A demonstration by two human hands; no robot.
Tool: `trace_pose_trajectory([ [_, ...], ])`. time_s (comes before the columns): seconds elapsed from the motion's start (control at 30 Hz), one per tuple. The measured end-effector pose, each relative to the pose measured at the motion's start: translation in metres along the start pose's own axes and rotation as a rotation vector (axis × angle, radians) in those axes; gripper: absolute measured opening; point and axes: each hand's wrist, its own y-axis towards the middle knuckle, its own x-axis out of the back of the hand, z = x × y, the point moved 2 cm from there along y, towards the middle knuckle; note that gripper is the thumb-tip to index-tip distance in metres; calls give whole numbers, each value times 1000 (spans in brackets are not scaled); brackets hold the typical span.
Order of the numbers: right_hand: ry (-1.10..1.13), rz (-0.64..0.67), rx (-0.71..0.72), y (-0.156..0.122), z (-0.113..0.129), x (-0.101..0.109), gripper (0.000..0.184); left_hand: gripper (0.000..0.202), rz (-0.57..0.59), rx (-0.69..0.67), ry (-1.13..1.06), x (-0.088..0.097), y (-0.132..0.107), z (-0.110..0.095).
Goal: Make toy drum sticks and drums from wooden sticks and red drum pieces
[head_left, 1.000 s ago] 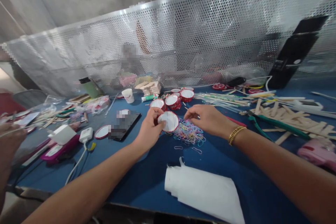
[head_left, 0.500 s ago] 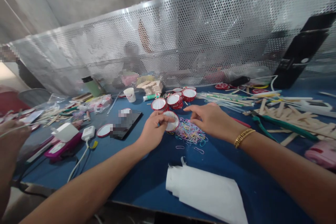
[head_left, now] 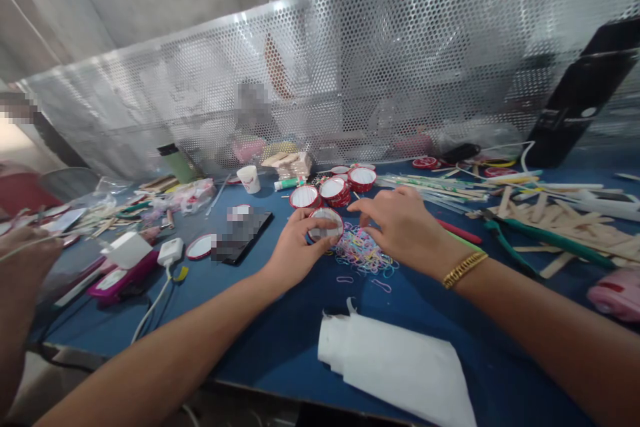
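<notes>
My left hand [head_left: 291,251] grips a small round red-rimmed cup [head_left: 326,226] by its edge, just above the blue table [head_left: 260,340]. My right hand [head_left: 400,227] reaches in from the right, fingers bent, thumb and forefinger close to the cup's right rim. Under my right hand lies a pile of small coloured rubber bands [head_left: 364,253]. Behind the held cup stand three more red-rimmed cups [head_left: 334,191] with white insides.
A phone [head_left: 241,235], charger [head_left: 170,252] and pink device [head_left: 117,279] lie left. Wooden sticks [head_left: 565,220], green-handled pliers [head_left: 530,233] and a pink tool [head_left: 617,293] lie right. White folded paper [head_left: 400,367] sits near the front edge. Another person's hand [head_left: 23,260] is at far left. A perforated metal screen [head_left: 350,80] backs the table.
My left hand has tilted the cup so its rim now faces away, and lowered it slightly. My right hand has moved left, closer to the cup.
</notes>
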Motion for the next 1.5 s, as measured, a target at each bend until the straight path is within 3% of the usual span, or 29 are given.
trace_pose_trajectory([
  [0.3, -53, -72, 50, 1, 3, 10, 31, 18, 9, 6, 3, 1, 0, 0],
  [0.43, 211, -60, -60, 2, 1, 4, 31, 19, 0, 2, -14, 1, 0, -3],
  [0.63, 590, -57, -205, 0, 15, -4, 17, 19, -4, 22, -54, 0, -2, -5],
  [0.87, 490, -41, -176, -2, 25, -6, 11, 9, 26, 35, -50, -1, -3, -7],
  [1.07, 291, -48, -62, -2, 31, -3, 14, 5, -63, -4, 31, 4, -4, -16],
  [1.17, 303, -72, -60, -3, 36, 0, 14, 5, -85, -6, 31, 3, -5, -19],
  [1.3, 532, -66, -86, -3, 43, 9, 12, 7, -91, 27, 7, 3, -2, -15],
  [1.5, 1119, 155, -104, -6, 53, 35, 10, 9, -166, 107, -45, 13, 8, -3],
])
